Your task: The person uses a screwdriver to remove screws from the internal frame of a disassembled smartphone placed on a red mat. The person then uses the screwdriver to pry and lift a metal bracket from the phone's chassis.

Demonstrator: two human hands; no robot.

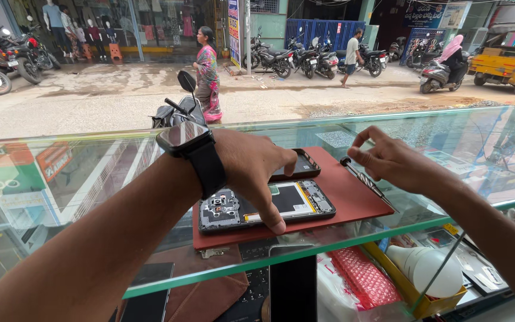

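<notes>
Red work mat lay on the glass counter, bearing an opened phone. Our left hand spread flat over it, fingers apart, hiding the phone's middle. At two o'clock from the phone, our right hand pinched a screwdriver; its tip was hard to make out. A back cover at twelve o'clock lay partly hidden.

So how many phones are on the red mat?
2: an opened phone with bare insides under the left hand, and a black phone back cover behind it; the hand may hide more.
</notes>
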